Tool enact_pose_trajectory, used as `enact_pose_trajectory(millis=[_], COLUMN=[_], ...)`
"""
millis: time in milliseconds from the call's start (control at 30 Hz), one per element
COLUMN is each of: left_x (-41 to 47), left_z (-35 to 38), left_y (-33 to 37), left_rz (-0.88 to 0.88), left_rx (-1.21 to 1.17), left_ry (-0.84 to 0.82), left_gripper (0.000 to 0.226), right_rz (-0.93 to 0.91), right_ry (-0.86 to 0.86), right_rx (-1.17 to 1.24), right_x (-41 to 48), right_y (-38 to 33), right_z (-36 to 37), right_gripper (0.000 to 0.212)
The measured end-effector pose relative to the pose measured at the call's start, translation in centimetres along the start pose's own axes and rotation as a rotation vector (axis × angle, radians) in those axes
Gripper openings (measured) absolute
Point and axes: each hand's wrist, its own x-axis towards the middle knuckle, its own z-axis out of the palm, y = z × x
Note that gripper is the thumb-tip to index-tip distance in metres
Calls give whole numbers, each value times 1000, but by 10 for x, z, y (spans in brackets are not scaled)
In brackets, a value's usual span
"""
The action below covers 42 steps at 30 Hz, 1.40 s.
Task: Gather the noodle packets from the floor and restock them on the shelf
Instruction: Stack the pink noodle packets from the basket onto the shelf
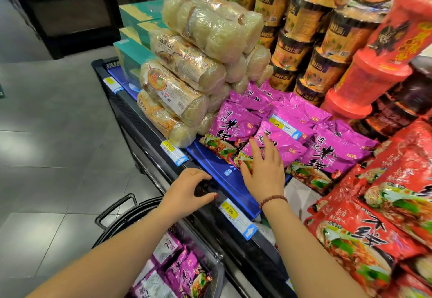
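A grey tiled floor (46, 110) filled the left side of a shop aisle, with dark display cabinets (70, 5) at its far end. Low down, below the shelving, a black plastic shopping basket (117, 209) held purple foil noodle packets (187, 272). Above it, the person's left grip (191, 188) was clenched on the black front rail (145, 129) of the blue-lined shelf (224, 176), fingers curled over the top and thumb lower down, just beside a yellow-and-white price tag (230, 211). Farther along this surface, clear-wrapped bundles of pale rice noodles (187, 68) were stacked in front of teal cartons (133, 57). The right grip (264, 169), released with fingers straight, lay flat on one purple shelf packet (282, 143) in a pile of the same kind (327, 148). Brown-and-yellow noodle cups (304, 40) rose behind, and red foil noodle packets (374, 227) lay at the far right.
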Motion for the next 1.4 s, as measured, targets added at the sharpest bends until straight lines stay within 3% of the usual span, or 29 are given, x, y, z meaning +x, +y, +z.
enact_pose_trajectory(millis=[100, 267, 467, 633, 867, 967, 1200, 1400], left_x=[-20, -70, -147, -210, -280, -298, -321, -337], left_z=[-33, -80, -91, -65, 23, 65, 140, 165], left_y=[-19, -76, -162, -219, -284, -310, -363, -387], left_rz=[-3, -42, -297, -540, -788, -820, -834, -693], left_rx=[7, 72, 119, 126, 68, 54, 21, 101], left_ry=[81, 153, 155, 111, 96, 138, 177, 186], left_gripper=[50, 50, 52, 58, 78, 73, 90, 84], right_rz=[-86, -219, -264, -208, -102, -62, 104, 352], right_ry=[56, -45, -351, -584, -830, -932, -1172, -1324], right_rx=[93, 151, 188, 206, 233, 258, 263, 310], right_x=[-22, -61, -105, -136, -186, -213, -283, -329], right_y=[-36, -107, -162, -178, -179, -173, -149, -131], right_z=[-7, 7, 59, 125, 251, 306, 421, 478], right_gripper=[55, 57, 60, 63, 61, 66, 79, 83])
